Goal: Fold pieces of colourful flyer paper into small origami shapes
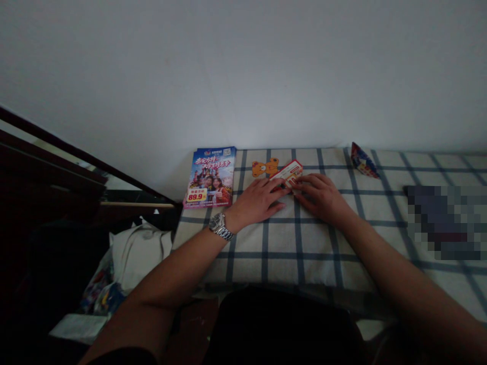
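A folded red-and-white paper slip lies on the checked cloth. My left hand, with a metal wristwatch, rests flat beside the slip, fingers pressing its near end. The fingertips of my right hand touch the same end from the right, fingers curved down onto it. An orange bear-shaped cutout sits just behind the slip. A stack of colourful leaflets marked 89.9 lies left of my left hand.
A folded multicoloured paper shape stands near the wall at the back right. A blurred dark patch lies on the cloth at the right. White cloth and bags sit below the surface at the left, by dark furniture.
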Demonstrator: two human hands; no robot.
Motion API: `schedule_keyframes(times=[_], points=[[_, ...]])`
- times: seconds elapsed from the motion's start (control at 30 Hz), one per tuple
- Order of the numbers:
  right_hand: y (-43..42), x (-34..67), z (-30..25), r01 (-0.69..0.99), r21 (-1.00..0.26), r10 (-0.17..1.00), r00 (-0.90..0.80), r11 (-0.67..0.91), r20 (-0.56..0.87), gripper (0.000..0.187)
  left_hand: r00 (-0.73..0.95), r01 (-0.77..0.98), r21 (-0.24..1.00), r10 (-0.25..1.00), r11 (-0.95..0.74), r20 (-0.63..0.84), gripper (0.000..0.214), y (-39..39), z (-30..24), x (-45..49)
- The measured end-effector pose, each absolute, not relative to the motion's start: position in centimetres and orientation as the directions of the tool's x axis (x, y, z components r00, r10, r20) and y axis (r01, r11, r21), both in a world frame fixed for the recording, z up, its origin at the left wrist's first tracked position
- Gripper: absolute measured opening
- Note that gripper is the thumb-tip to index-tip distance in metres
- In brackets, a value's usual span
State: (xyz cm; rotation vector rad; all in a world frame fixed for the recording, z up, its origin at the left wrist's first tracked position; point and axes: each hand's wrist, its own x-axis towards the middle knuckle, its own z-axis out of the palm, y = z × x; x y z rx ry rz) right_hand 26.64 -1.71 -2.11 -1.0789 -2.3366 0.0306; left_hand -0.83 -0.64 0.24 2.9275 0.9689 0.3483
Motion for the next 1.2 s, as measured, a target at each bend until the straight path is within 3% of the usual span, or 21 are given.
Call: schedule_keyframes(times=[0.67,1.2], points=[[-1.42,26.43,-2.03,0.692,-0.357,0.764,-0.46,0.628,0.453,0.028,0.815,0.479,0.218,0.523,-0.85,0.249,0.05,-0.35,0.11,-0.58],[-1.3,27.02,-1.92,0.754,-0.303,0.772,-0.396,0.583,0.498,0.025,0.803,0.529,0.163,0.554,-0.833,0.221,0.054,-1.26,0.56,0.15]])
